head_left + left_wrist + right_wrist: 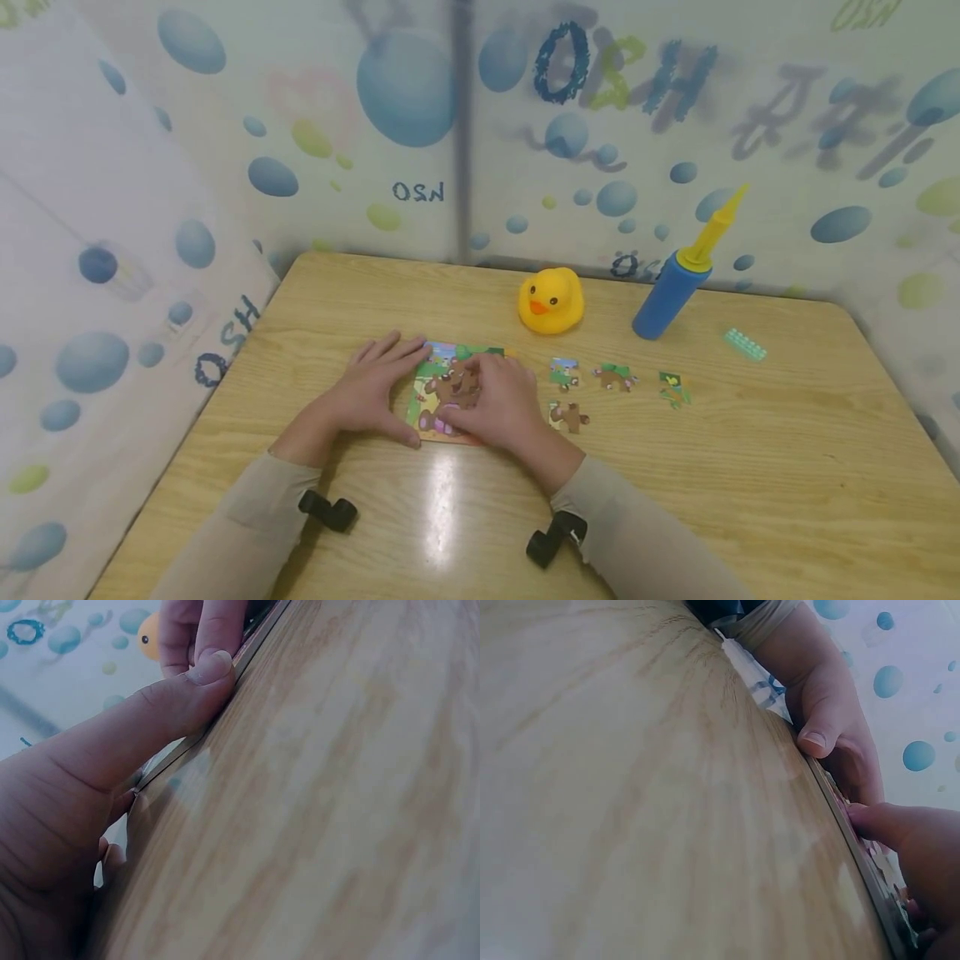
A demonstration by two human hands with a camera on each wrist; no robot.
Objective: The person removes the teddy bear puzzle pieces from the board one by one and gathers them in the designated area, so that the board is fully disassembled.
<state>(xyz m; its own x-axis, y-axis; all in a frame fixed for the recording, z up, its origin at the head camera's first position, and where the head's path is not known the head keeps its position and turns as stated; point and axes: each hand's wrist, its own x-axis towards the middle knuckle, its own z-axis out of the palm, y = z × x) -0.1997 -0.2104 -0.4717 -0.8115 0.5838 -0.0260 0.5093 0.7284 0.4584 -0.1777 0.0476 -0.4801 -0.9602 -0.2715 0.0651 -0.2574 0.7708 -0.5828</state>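
Note:
A jigsaw puzzle (422, 408) with a brown bear picture lies flat on the wooden table. My left hand (367, 396) spans its left side, fingers spread; the thumb (172, 709) touches the near edge and the other fingers reach towards the far corner. Over the puzzle's right part is my right hand (506, 404), thumb and fingers bent around a brown puzzle piece (467, 385) on the board. In the right wrist view the right thumb (889, 821) rests on the puzzle's surface; its other fingers are partly hidden.
Right of the puzzle lie several loose pieces, including a bear piece (570, 417), a brown-and-green piece (615, 377) and a dark-green piece (672, 387). Behind stand a yellow rubber duck (551, 302) and a blue hand pump (670, 296). A mint-green toy brick (746, 343) lies farther right.

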